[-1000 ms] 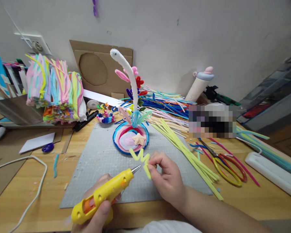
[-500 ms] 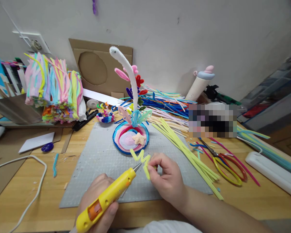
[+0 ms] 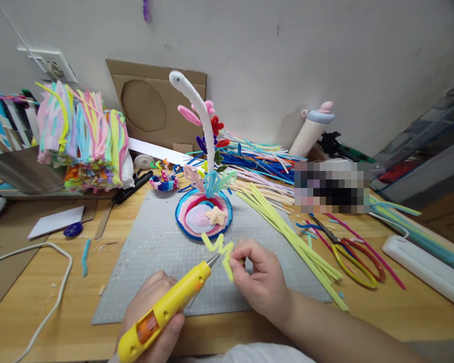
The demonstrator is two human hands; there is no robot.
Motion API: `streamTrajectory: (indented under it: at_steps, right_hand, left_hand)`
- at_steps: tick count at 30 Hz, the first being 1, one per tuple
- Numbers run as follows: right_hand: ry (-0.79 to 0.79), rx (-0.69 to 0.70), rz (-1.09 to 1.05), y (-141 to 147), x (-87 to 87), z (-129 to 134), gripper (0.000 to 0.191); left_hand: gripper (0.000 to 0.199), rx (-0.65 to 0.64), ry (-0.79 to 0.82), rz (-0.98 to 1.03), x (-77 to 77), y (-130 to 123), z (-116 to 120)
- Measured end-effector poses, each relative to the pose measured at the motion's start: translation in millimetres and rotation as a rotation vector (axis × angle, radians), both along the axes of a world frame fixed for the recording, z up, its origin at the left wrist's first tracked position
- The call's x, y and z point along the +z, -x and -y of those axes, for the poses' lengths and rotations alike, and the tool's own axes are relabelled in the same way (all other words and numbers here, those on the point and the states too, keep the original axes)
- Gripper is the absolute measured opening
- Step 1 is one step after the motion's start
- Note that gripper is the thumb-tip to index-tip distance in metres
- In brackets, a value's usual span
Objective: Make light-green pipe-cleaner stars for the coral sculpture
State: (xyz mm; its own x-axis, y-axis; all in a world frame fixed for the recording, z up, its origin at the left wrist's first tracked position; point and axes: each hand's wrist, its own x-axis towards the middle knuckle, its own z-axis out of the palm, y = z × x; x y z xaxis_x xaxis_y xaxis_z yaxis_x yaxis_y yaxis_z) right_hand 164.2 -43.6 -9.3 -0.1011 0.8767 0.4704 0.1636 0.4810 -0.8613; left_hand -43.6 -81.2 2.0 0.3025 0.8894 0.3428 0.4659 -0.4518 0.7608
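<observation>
My left hand (image 3: 153, 307) is wrapped round a yellow hot glue gun (image 3: 170, 307), its metal nozzle pointing up and to the right. The nozzle tip is at, or very near, a zigzag-bent yellow pipe cleaner (image 3: 220, 244); contact cannot be told for sure. My right hand (image 3: 263, 280) pinches that pipe cleaner between thumb and fingers. Just beyond stands a round base of coiled pipe cleaners (image 3: 179, 222) with a blue rim. It bears a beige star (image 3: 216, 216), pastel butterfly-like shapes (image 3: 211, 182) and a tall white curved stem (image 3: 208, 131).
A grey cutting mat (image 3: 136, 272) lies under the work. Right of it are yellow pipe cleaners (image 3: 295, 242), scissors (image 3: 353, 257) and a white power strip (image 3: 423, 272). Bundled pipe cleaners (image 3: 79, 136) stand at left, near a white cable (image 3: 66, 282). A white bottle (image 3: 312, 131) leans behind.
Almost nothing differs. Both hands keep their grip and place, and the glue gun's nozzle stays by the bent pipe cleaner; the whole view shifts very slightly.
</observation>
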Motion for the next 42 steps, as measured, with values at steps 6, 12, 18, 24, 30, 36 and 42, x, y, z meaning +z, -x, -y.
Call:
streamTrajectory:
  at_steps: [6, 12, 18, 24, 30, 36, 42]
  right_hand:
    - [-0.006, 0.004, -0.012, 0.1, -1.6, -0.6, 0.012]
    - [-0.003, 0.005, -0.015, -0.3, -1.5, -0.3, 0.012]
    - [-0.005, 0.015, -0.028, -0.6, -2.5, 0.6, 0.012]
    - [-0.008, 0.009, -0.027, -1.2, -2.4, 0.8, 0.013]
    - [0.002, 0.018, -0.036, -0.9, -4.0, 0.5, 0.013]
    - [0.017, -0.007, -0.033, -0.6, -3.4, 0.3, 0.012]
    - [0.030, -0.053, 0.006, -0.5, -2.1, -1.3, 0.012]
  left_hand:
    - [0.018, -0.010, -0.020, -0.024, 0.3, -0.7, -1.1]
    - [0.017, -0.024, -0.009, -0.032, 1.3, -1.3, 0.0]
    - [0.014, -0.038, -0.006, -0.036, 2.1, -0.1, -0.2]
    - [0.016, -0.063, -0.035, -0.061, 0.2, 0.0, -1.2]
    - [0.023, -0.048, -0.058, -0.063, -3.2, -0.4, -1.9]
    - [0.025, -0.035, -0.051, -0.048, -0.5, -0.1, -1.1]
    - [0.028, -0.003, -0.065, -0.014, 1.6, 0.3, -0.3]
